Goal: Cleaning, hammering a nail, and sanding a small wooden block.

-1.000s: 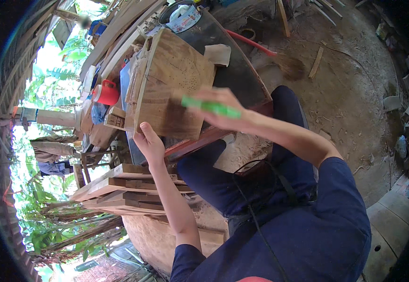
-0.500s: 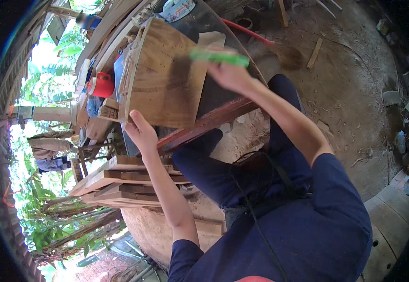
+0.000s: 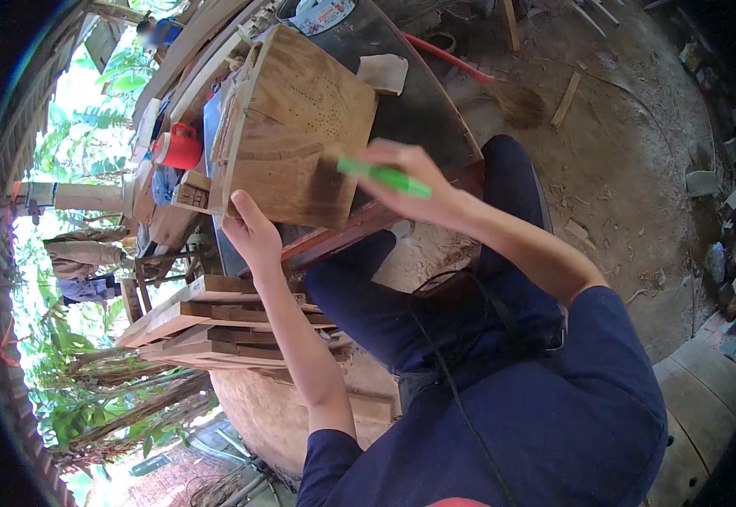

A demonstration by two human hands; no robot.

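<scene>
My right hand [image 3: 410, 182] grips a brush with a green handle [image 3: 391, 177]. Its dark bristles, smeared by motion, are over the lower right part of a wooden panel [image 3: 287, 144]. This panel is the broad face of a box-like wooden piece tilted on a dark-topped bench [image 3: 427, 118], and small dark holes dot its upper part. At the panel's near left corner, my left hand [image 3: 255, 237] grasps the edge. Its thumb is up along the rim, while the other fingers are mostly hidden beneath.
A beige sheet [image 3: 383, 73] lies beside the panel. Left of it stand a red jug [image 3: 180, 148] and small wood blocks [image 3: 192, 193]. Boards [image 3: 207, 313] are stacked below. A red-handled broom [image 3: 520, 103] and a wood strip [image 3: 566, 97] lie on the dirt floor.
My right hand has swept the brush down the panel toward me, from the upper right edge to the lower part. My left hand keeps its hold on the corner.
</scene>
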